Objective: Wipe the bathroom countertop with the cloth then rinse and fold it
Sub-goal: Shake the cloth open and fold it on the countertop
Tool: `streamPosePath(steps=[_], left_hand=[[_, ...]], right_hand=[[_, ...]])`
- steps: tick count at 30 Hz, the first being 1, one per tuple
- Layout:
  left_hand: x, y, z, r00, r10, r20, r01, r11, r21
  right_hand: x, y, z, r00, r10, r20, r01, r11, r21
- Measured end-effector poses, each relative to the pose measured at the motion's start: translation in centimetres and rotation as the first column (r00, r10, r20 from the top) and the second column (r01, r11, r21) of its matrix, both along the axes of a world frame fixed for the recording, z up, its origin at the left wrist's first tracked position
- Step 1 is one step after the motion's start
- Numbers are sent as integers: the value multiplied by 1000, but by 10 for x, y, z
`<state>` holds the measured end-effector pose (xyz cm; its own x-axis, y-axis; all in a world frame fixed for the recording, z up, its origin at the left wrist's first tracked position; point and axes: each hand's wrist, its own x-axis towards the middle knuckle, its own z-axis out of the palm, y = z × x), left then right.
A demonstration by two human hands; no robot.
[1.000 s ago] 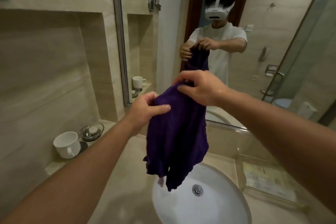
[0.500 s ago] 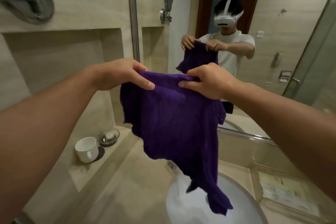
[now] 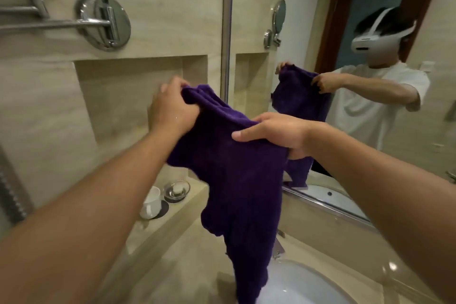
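Head view shows the purple cloth [image 3: 237,180] held up in the air over the worktop [image 3: 187,266], opened out along its top edge. Its lower tail hangs down to the left rim of the white sink [image 3: 308,286], though whether it touches the rim I cannot tell. The left hand [image 3: 172,108] has its fingers curled round one upper corner. The right hand [image 3: 276,133] pinches the other end of that edge, thumb in front and fingers behind. Judging by this spread-out hold above the basin, wiping and rinsing look finished (no water is visibly running), and folding is the step in hand. The cloth hangs crumpled with no fold made, so the whole fold remains. A white cup [image 3: 150,202] and a glass soap dish [image 3: 176,189] sit on the raised ledge along the worktop's left edge.
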<state>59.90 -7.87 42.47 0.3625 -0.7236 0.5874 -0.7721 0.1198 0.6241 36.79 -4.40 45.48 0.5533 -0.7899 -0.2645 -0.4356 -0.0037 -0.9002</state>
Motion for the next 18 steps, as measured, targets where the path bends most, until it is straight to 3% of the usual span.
streamPosePath(steps=[2,4,7,10,11,13,16,18], left_hand=[[-5,-4,-53,958,137,-252,-86,975,205],[-6,7,-120,854,212,-475,-15,923,385],[-22,61,-199,556,281,-783,313,802,509],[-32,94,-240,504,305,-808,604,544,582],[-32,96,-241,491,300,-818,649,500,573],[-29,99,-234,382,268,-884,730,499,467],[-32,101,-219,142,144,-979,797,570,200],[-37,101,-205,-27,50,-998,790,613,9]], right_hand=[[14,-3,-11,988,-93,126,79,991,110],[28,-9,-23,959,-183,217,136,967,215],[44,-20,-41,934,-214,285,126,946,298],[55,-26,-55,939,-168,302,67,946,317],[57,-27,-58,936,-153,316,49,948,313],[57,-30,-57,905,-159,394,36,952,302],[47,-40,-47,832,-245,498,105,950,293],[36,-45,-45,836,-291,466,175,945,276]])
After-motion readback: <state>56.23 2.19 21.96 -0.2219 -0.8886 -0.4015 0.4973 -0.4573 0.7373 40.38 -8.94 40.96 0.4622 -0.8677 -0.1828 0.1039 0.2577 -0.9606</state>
